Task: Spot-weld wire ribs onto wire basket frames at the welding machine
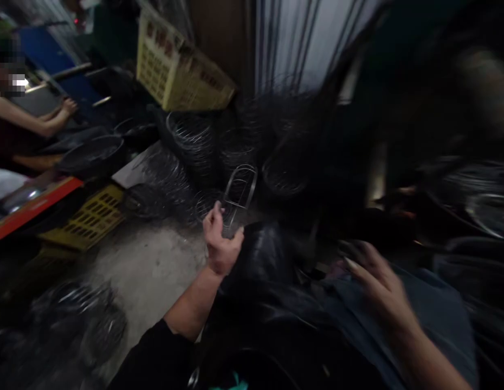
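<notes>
My left hand (220, 238) is closed around the lower end of a bent metal wire frame (238, 195), which stands up above my fist. My right hand (376, 287) is smeared by motion, its fingers stretched out and apart over grey cloth (439, 314) on my lap, holding nothing I can make out. A shiny black bag or sheet (264, 260) lies between the two hands. Behind the frame are piles of round wire rings (195, 138) on the floor.
Another person's arm and hand (52, 119) are at the far left near a black basin (93, 154). A yellow crate (170, 70) leans at the back and another yellow crate (89, 216) lies flat on the concrete floor (150, 271). More wire piles (85, 319) sit at lower left.
</notes>
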`<state>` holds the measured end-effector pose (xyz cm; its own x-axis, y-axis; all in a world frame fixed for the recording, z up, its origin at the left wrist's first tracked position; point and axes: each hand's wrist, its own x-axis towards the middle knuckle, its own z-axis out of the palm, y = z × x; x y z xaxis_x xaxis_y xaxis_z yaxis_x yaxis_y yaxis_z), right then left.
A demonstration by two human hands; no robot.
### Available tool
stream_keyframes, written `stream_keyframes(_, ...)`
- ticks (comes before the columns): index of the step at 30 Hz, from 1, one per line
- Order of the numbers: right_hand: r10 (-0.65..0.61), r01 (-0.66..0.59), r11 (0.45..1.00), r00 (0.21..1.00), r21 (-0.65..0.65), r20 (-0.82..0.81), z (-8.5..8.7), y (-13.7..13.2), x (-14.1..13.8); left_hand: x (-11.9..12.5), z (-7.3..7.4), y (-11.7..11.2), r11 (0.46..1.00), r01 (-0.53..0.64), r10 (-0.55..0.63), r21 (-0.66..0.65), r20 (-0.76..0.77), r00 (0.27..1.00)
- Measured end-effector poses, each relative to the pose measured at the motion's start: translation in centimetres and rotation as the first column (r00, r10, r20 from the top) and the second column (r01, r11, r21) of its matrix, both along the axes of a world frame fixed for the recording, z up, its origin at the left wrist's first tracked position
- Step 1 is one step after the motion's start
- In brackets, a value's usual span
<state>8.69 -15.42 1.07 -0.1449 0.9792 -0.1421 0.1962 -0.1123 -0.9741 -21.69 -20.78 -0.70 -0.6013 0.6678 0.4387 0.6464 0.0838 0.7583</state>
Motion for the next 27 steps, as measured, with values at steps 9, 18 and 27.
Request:
stream_keyframes(9, 0.027, -0.100, 0.987, 0.868, -0.122, -0.496, 2.2, 0.4, 1.9, 11.0, 1.4, 1.6, 0.693, 0.687, -0.713, -0.218, -0.346, 0.610)
stream_keyframes(18, 0.463, -0.498, 0.866, 0.830, -0.040, -0.313, -1.9, 2.2, 10.9, 9.5, 1.8, 9.9, 0.411, 0.817, -0.896, -0.405, -0.013, 0.444)
stream_keyframes(27, -0.084, 0.240, 0.971, 0.292, 0.012, 0.953, -4.3, 7.2, 23.9, 12.1, 1.9, 10.3, 0.459, 0.732, -0.832, -0.504, 0.045, 0.553)
